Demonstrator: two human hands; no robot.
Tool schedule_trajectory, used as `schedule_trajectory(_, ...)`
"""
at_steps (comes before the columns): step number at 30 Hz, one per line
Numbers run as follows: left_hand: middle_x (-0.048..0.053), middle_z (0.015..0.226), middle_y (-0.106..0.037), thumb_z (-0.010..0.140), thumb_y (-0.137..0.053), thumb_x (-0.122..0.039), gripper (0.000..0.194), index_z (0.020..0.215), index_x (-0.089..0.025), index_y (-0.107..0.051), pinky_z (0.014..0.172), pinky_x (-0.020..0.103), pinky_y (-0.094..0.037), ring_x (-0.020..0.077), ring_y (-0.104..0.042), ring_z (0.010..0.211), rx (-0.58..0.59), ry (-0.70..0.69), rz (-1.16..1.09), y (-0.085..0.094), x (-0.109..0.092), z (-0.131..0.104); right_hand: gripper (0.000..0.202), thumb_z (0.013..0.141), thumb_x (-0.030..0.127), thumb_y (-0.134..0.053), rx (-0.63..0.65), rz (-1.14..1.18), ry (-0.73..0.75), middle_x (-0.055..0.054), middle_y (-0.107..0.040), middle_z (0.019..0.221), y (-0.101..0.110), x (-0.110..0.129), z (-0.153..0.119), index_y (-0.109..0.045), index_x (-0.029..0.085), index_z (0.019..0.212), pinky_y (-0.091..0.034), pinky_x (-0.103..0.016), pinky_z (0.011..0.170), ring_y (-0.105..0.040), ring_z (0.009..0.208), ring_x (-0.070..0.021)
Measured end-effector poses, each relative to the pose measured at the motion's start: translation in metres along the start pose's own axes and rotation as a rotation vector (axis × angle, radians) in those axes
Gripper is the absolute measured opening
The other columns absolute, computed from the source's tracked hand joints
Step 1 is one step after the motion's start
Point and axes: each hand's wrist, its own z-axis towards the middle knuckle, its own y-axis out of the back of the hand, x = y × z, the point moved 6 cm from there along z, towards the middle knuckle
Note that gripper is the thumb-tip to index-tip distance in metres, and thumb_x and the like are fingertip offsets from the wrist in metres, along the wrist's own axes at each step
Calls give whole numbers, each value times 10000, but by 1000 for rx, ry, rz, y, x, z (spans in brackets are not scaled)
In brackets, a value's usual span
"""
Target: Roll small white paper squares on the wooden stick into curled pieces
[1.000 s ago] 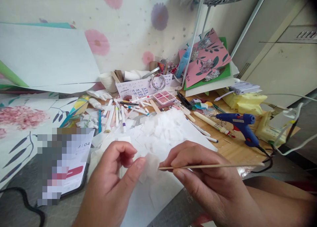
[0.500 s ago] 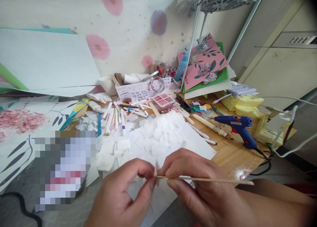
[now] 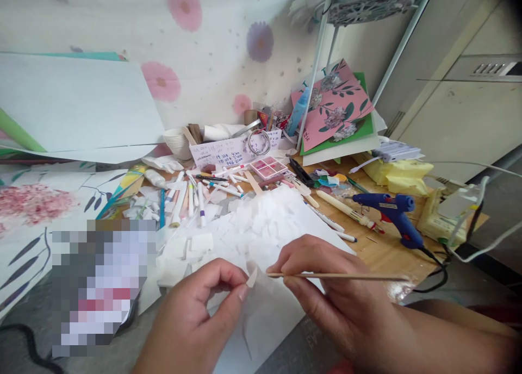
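Between thumb and forefinger, my left hand [image 3: 199,314] pinches a small white paper piece [image 3: 252,276], folded or curled to a point. My right hand [image 3: 338,292] grips a thin wooden stick [image 3: 350,276], held nearly level with its tip pointing left. A small gap separates the stick's tip from the paper piece. Beneath and beyond both hands lies a white paper sheet [image 3: 273,330], and a heap of small white paper pieces [image 3: 269,216] rests on it.
Several markers [image 3: 202,203] and a pink palette [image 3: 269,168] lie behind the heap. A blue glue gun [image 3: 391,208] with a black cord is at right, near a cream pen-like tool [image 3: 346,208]. A pixelated object [image 3: 110,287] lies at left; a white stand [image 3: 316,64] rises behind.
The stick's tip has come away from the paper piece as my right hand shifted slightly up and right. My left hand has moved a little left with the paper piece.
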Motion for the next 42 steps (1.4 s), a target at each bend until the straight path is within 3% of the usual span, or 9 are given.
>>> schedule_trajectory(8,-23,603,-587,818,-625,-408,233,685,-218,-633,551,261,-396,167,-506,575,-22,167,-277,-3,13,4,73,924,172,-557,-60,-130,-108,-34,-684,829,13,-31,8,-623,186,894,-526,-272,687,-661,763,-150)
schedule_trajectory(13,-22,672,-612,762,-679,-344,158,676,-215,-648,637,282,-417,177,-522,675,-88,185,-466,-2,17,7,103,881,158,-591,-134,-195,-207,-35,-667,755,27,-72,19,-652,181,801,-487,-310,662,-632,723,-179)
schedule_trajectory(16,15,855,-716,727,-691,-265,142,617,-211,-620,736,306,-437,216,-606,858,-138,205,-581,0,15,6,98,866,168,-596,-216,-190,-244,-55,-674,811,39,-85,24,-647,182,784,-501,-343,704,-633,786,-205)
schedule_trajectory(20,62,1104,-750,710,-704,-223,177,571,-201,-596,888,361,-453,281,-623,1107,-52,209,-777,-5,7,3,71,903,221,-577,-308,-89,-239,-85,-676,955,42,-62,23,-616,184,858,-541,-364,767,-647,932,-223)
schedule_trajectory(23,57,1125,-751,700,-730,-200,206,549,-198,-589,911,385,-474,292,-643,1096,24,199,-889,-9,4,1,96,928,235,-564,-219,58,-198,-50,-704,884,26,-30,19,-610,199,851,-567,-312,712,-690,856,-188)
schedule_trajectory(26,31,972,-765,703,-746,-182,218,548,-203,-593,827,342,-493,255,-660,978,77,172,-921,-12,3,0,36,919,193,-620,-135,350,-224,-28,-691,913,7,-13,14,-642,208,895,-551,-275,777,-685,877,-147)
schedule_trajectory(31,-31,659,-623,757,-752,-236,201,607,-206,-622,695,256,-439,156,-557,722,118,119,-941,-14,2,2,14,926,193,-643,-6,745,-354,-24,-691,899,-15,-14,10,-652,195,916,-547,-249,774,-687,857,-127)
schedule_trajectory(38,-36,671,-652,714,-837,-232,206,671,-208,-638,702,265,-455,140,-595,685,117,124,-950,-15,5,3,81,919,271,-675,-40,899,-401,-30,-692,899,-20,-16,5,-639,199,924,-566,-275,780,-678,831,-129)
schedule_trajectory(42,-34,760,-673,668,-886,-248,330,933,-267,-690,692,294,-498,151,-621,704,135,192,-1003,-18,7,4,41,930,241,-662,-23,918,-375,-32,-696,927,-21,-12,4,-647,203,939,-572,-278,794,-678,859,-127)
